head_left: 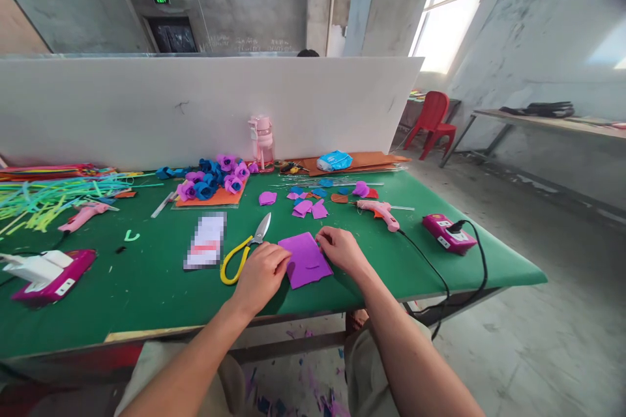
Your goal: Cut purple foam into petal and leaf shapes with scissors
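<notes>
A square purple sheet [307, 260], which looks like foam or felt with a short slit-like mark, lies on the green table in front of me. My left hand [263, 275] has its fingers closed on the sheet's left edge. At the upper right edge my right hand [342, 249] pinches the sheet, its fingertips partly hidden. Yellow-handled scissors [236, 262] lie beside my left hand, blades partly spread and pointing away. Beyond the sheet are cut purple petals [311, 208], with blue and orange pieces among them.
Pink glue guns [381, 212] lie right and left [85, 215], near magenta power strips [448, 233]. Purple and blue flowers [214, 179], a blurred phone-like rectangle [205, 241], a pink bottle [263, 143] and a blue packet [334, 161] are on the table. A white partition [210, 107] stands behind.
</notes>
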Motion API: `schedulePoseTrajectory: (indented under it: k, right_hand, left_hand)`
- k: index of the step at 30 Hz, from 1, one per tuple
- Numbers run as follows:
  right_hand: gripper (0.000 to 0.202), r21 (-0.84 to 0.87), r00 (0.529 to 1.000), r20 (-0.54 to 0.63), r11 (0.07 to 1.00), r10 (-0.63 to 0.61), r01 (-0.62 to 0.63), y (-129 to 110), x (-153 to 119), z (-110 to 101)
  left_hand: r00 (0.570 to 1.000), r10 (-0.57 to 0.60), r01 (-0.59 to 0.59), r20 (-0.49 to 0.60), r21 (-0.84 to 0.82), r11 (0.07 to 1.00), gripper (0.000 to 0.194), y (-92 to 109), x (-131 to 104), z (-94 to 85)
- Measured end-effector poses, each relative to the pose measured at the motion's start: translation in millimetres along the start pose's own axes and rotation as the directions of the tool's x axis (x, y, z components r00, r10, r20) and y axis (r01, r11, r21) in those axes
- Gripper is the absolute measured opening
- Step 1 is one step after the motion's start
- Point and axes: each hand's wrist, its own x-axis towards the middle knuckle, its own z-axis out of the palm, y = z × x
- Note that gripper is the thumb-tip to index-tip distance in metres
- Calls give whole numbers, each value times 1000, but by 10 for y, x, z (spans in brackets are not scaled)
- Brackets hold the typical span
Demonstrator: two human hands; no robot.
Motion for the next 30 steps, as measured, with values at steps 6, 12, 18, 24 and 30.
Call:
schedulePoseTrajectory:
  k: [6, 12, 18, 24, 30]
  right_hand:
    - [19, 12, 1000, -18, 1000, -10, 10, -24, -6, 14]
    - [19, 21, 999, -33, 1000, -19, 20, -8, 2, 45]
    - [17, 24, 999, -24, 999, -25, 25, -2, -12, 49]
    - [18, 11, 1000, -23, 1000, -19, 19, 26, -6, 65]
    - [18, 2, 1000, -16, 1000, -7, 7, 27, 0, 64]
  left_hand:
    - [1000, 17, -17, 2, 23, 1000, 17, -1, -14, 25]
    - [1000, 18, -17, -16, 59, 998, 18, 15, -17, 12]
    - [1000, 3, -7, 28, 126, 992, 16, 34, -36, -1]
    - [994, 26, -37, 107, 100, 994, 18, 69, -60, 49]
    - [990, 23, -37, 137, 100, 994, 19, 71, -67, 69]
